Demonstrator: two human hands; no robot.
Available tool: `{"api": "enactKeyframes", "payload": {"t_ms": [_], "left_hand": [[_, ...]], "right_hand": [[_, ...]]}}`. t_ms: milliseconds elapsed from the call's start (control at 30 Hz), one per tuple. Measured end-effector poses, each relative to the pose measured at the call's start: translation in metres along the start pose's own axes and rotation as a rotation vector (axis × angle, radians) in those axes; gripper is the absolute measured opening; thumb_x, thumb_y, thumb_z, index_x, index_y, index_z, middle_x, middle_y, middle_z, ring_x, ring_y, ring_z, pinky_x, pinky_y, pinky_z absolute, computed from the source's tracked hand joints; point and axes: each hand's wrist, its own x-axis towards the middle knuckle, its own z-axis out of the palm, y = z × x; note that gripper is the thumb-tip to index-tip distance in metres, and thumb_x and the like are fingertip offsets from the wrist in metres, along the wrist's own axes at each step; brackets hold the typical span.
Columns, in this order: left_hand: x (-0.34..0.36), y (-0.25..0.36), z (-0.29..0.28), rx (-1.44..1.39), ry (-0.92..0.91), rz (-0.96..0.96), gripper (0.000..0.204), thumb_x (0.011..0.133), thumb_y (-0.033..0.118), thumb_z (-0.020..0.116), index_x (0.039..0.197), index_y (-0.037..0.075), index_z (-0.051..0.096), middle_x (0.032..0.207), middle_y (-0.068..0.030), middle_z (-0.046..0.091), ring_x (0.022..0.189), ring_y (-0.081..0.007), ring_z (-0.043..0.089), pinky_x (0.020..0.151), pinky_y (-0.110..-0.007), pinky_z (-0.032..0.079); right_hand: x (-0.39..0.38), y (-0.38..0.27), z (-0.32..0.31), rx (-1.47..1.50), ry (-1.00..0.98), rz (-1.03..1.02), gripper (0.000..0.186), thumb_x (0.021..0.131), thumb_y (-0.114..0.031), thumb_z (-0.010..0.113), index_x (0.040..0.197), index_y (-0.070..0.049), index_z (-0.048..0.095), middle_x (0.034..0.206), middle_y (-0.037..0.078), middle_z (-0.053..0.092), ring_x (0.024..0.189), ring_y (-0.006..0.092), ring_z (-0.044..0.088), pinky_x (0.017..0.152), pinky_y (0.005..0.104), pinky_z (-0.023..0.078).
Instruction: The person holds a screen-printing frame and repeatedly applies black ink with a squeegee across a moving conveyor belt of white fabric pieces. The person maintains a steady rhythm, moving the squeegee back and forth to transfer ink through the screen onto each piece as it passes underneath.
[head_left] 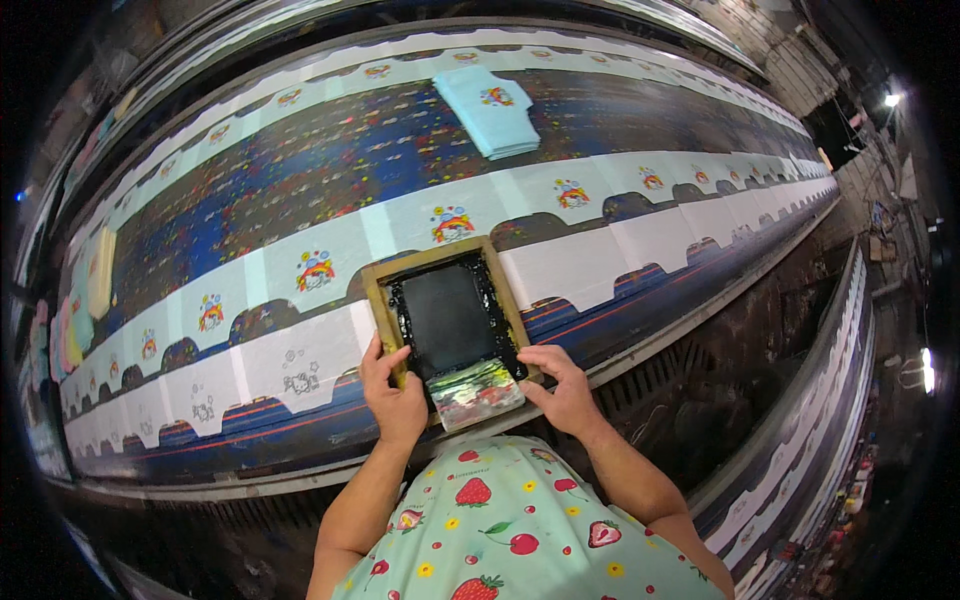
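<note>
A wooden printing screen (449, 305) with a dark mesh and black ink along its inside edges lies on the white fabric row of the long table. A shiny, multicoloured plate or film (474, 393) covers its lower end. My left hand (393, 393) is closed on the left side of the frame, and my right hand (553, 388) is closed on its right side, both near the lower corners. White pieces (300, 351) left of the screen bear black outline prints. Beyond it, a row of pale pieces (271, 260) bears colourful rainbow prints.
Folded light blue pieces (472, 115) lie on the paint-flecked table (330, 150), with pastel stacks (100, 270) at the left. A second long table (785, 460) with white pieces stands to the right, past a dark gap. Lamps (891, 98) glow at the far right.
</note>
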Motion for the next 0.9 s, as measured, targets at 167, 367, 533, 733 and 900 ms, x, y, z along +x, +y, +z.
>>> {"api": "enactKeyframes", "payload": {"t_ms": [167,367,533,733,900], "left_hand": [[-0.002,0.027,0.035,-0.074,0.029,0.077,0.044,0.081,-0.013,0.07,0.121,0.004,0.078,0.164,-0.0308,0.057,0.15,-0.0455,0.056,0.127,-0.053,0.041],[-0.01,0.069,0.135,-0.114,0.058,0.107,0.043,0.082,-0.013,0.07,0.12,0.005,0.08,0.161,-0.031,0.059,0.149,-0.0458,0.056,0.128,-0.053,0.039],[-0.018,0.101,0.208,-0.16,0.056,0.09,0.041,0.082,-0.012,0.07,0.118,0.005,0.081,0.16,-0.0301,0.06,0.149,-0.0444,0.056,0.127,-0.05,0.041],[-0.024,0.12,0.252,-0.151,0.095,0.026,0.04,0.083,-0.009,0.071,0.117,0.008,0.082,0.162,-0.0309,0.059,0.149,-0.0454,0.056,0.128,-0.051,0.04],[-0.024,0.121,0.256,-0.115,0.079,0.013,0.038,0.084,-0.008,0.07,0.116,0.009,0.082,0.164,-0.0295,0.058,0.15,-0.045,0.056,0.128,-0.051,0.04]], "right_hand": [[-0.005,0.023,-0.034,0.001,0.04,-0.067,0.043,0.091,-0.011,0.088,0.132,-0.005,0.079,0.14,0.015,0.077,0.141,0.0351,0.065,0.125,0.0478,0.047],[-0.002,0.073,-0.118,0.02,0.09,-0.067,0.042,0.091,-0.01,0.089,0.132,-0.006,0.079,0.14,0.014,0.077,0.144,0.0372,0.064,0.127,0.0515,0.044],[0.006,0.118,-0.188,0.012,0.091,-0.09,0.043,0.092,-0.009,0.088,0.134,-0.006,0.079,0.141,0.016,0.078,0.146,0.0394,0.063,0.126,0.0528,0.044],[0.014,0.149,-0.235,0.069,0.016,-0.085,0.043,0.092,-0.011,0.088,0.134,-0.006,0.079,0.142,0.015,0.078,0.147,0.0396,0.062,0.126,0.0527,0.045],[0.018,0.158,-0.246,0.076,-0.027,-0.107,0.042,0.092,-0.011,0.088,0.134,-0.006,0.079,0.142,0.015,0.077,0.147,0.0397,0.062,0.127,0.0536,0.044]]}}
